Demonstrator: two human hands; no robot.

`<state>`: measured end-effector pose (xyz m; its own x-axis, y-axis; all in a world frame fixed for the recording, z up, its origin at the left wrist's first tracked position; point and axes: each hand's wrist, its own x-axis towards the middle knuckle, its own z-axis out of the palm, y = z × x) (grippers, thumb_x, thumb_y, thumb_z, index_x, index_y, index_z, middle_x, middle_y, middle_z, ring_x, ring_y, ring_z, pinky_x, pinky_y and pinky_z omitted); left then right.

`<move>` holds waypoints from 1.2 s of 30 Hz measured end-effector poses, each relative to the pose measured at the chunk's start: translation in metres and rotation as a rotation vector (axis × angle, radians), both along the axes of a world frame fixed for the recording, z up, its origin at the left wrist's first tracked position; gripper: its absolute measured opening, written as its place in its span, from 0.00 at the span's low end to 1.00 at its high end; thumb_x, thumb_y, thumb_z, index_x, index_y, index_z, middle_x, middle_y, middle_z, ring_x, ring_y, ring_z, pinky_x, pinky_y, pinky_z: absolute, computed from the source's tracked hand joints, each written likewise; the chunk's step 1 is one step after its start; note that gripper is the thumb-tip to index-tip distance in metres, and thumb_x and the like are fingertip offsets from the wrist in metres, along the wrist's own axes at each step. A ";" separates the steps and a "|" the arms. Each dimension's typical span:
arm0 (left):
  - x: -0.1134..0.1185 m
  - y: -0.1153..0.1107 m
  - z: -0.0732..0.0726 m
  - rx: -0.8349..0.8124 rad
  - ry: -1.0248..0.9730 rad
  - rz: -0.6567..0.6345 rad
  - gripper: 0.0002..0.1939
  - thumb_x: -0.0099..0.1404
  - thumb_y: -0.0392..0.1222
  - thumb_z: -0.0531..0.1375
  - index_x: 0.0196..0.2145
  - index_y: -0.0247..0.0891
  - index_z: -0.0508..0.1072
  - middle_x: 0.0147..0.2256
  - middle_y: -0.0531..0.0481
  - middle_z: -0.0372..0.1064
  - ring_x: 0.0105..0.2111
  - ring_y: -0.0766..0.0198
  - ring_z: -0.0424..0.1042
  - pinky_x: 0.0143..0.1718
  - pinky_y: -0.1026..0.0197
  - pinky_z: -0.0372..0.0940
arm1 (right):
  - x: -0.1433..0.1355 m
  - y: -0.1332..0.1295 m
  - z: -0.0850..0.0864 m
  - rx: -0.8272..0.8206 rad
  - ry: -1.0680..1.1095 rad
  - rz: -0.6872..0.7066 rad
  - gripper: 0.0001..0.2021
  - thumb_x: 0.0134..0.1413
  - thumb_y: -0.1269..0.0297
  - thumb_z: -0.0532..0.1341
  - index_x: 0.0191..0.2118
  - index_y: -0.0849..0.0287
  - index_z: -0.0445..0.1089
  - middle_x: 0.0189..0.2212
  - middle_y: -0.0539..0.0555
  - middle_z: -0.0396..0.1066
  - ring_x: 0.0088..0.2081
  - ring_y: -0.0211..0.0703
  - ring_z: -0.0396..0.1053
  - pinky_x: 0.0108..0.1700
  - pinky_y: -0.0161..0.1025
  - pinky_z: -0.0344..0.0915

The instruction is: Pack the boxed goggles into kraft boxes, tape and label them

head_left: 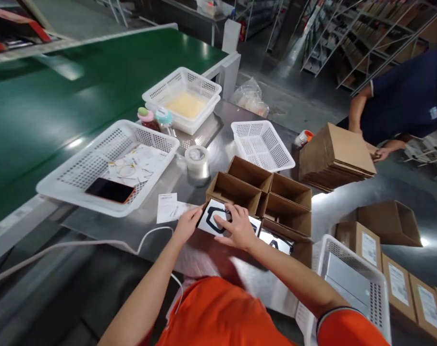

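- Left hand [186, 225] touches the left end of a white box [207, 222]; I cannot tell whether it grips it.
- Right hand [240, 229] lies over the box, fingers spread wide.
- The box is at the near left of the open cartons [237, 186].
- Another white box [276, 241] sits just right of it.
- Slips [167, 207] lie near the left hand, below the tape [197, 167].

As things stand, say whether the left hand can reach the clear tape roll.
Likely yes: between the left hand and the clear tape roll, I see only paper slips and tabletop.
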<state>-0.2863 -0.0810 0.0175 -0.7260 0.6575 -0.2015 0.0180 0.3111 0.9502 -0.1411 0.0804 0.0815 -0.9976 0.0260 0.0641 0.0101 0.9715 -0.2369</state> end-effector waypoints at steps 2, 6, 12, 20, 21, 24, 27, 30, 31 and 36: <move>0.000 0.000 0.001 -0.005 -0.001 0.002 0.33 0.63 0.58 0.51 0.54 0.28 0.73 0.54 0.37 0.72 0.55 0.50 0.70 0.60 0.47 0.60 | 0.002 0.002 -0.008 -0.018 -0.009 0.003 0.32 0.52 0.40 0.61 0.60 0.48 0.66 0.63 0.65 0.55 0.57 0.63 0.54 0.55 0.59 0.54; 0.001 0.000 0.001 -0.013 0.013 0.007 0.34 0.63 0.60 0.50 0.54 0.30 0.73 0.54 0.38 0.72 0.55 0.51 0.70 0.60 0.48 0.60 | -0.001 0.001 -0.015 0.001 -0.044 0.005 0.31 0.56 0.40 0.58 0.62 0.48 0.64 0.66 0.64 0.52 0.62 0.64 0.52 0.60 0.63 0.49; 0.003 0.000 0.000 -0.054 0.080 0.040 0.32 0.63 0.58 0.49 0.53 0.32 0.73 0.54 0.39 0.73 0.55 0.51 0.70 0.59 0.50 0.61 | -0.007 0.008 -0.012 -0.025 -0.159 0.299 0.27 0.67 0.58 0.51 0.66 0.66 0.55 0.68 0.64 0.51 0.70 0.52 0.40 0.69 0.54 0.43; 0.015 0.006 0.001 -0.126 0.176 0.091 0.25 0.66 0.49 0.46 0.52 0.36 0.72 0.49 0.41 0.75 0.50 0.50 0.73 0.55 0.48 0.64 | -0.009 0.049 0.004 -0.038 -0.375 0.617 0.50 0.37 0.69 0.73 0.67 0.71 0.52 0.69 0.75 0.40 0.70 0.62 0.39 0.68 0.52 0.48; 0.016 0.006 0.001 -0.135 0.184 0.090 0.25 0.67 0.48 0.45 0.52 0.36 0.72 0.49 0.40 0.75 0.50 0.50 0.73 0.55 0.47 0.64 | -0.012 0.051 0.001 -0.016 -0.398 0.638 0.53 0.33 0.71 0.75 0.67 0.69 0.51 0.69 0.75 0.40 0.70 0.63 0.39 0.68 0.51 0.49; 0.017 0.005 0.003 -0.169 0.226 0.071 0.25 0.68 0.48 0.45 0.53 0.36 0.71 0.49 0.40 0.75 0.48 0.49 0.74 0.52 0.48 0.66 | -0.016 0.050 -0.017 0.072 -0.414 0.623 0.50 0.36 0.76 0.73 0.67 0.62 0.52 0.69 0.70 0.41 0.69 0.59 0.42 0.67 0.49 0.50; 0.018 0.004 0.003 -0.210 0.268 0.050 0.24 0.69 0.48 0.44 0.53 0.38 0.71 0.48 0.41 0.76 0.47 0.50 0.75 0.50 0.50 0.67 | -0.012 0.038 -0.047 0.156 -0.455 0.528 0.34 0.53 0.77 0.63 0.65 0.57 0.58 0.69 0.64 0.48 0.68 0.54 0.48 0.65 0.50 0.55; 0.019 0.005 0.003 -0.242 0.272 0.042 0.24 0.69 0.48 0.44 0.53 0.37 0.71 0.48 0.39 0.75 0.47 0.49 0.75 0.48 0.50 0.67 | -0.007 0.031 -0.073 0.121 -0.460 0.449 0.25 0.60 0.75 0.57 0.62 0.58 0.62 0.68 0.65 0.50 0.68 0.55 0.50 0.63 0.54 0.58; 0.019 0.006 0.003 -0.257 0.273 0.042 0.24 0.69 0.48 0.44 0.53 0.37 0.71 0.49 0.39 0.75 0.48 0.48 0.74 0.48 0.50 0.67 | -0.006 0.032 -0.079 0.091 -0.451 0.443 0.25 0.60 0.75 0.57 0.62 0.58 0.62 0.68 0.66 0.49 0.68 0.55 0.50 0.63 0.55 0.58; 0.018 0.005 -0.003 -0.294 0.339 0.038 0.25 0.68 0.48 0.43 0.52 0.34 0.70 0.48 0.37 0.75 0.48 0.48 0.74 0.48 0.50 0.67 | -0.007 0.040 -0.077 0.017 -0.462 0.455 0.27 0.59 0.77 0.58 0.63 0.56 0.61 0.69 0.64 0.48 0.68 0.51 0.49 0.64 0.48 0.57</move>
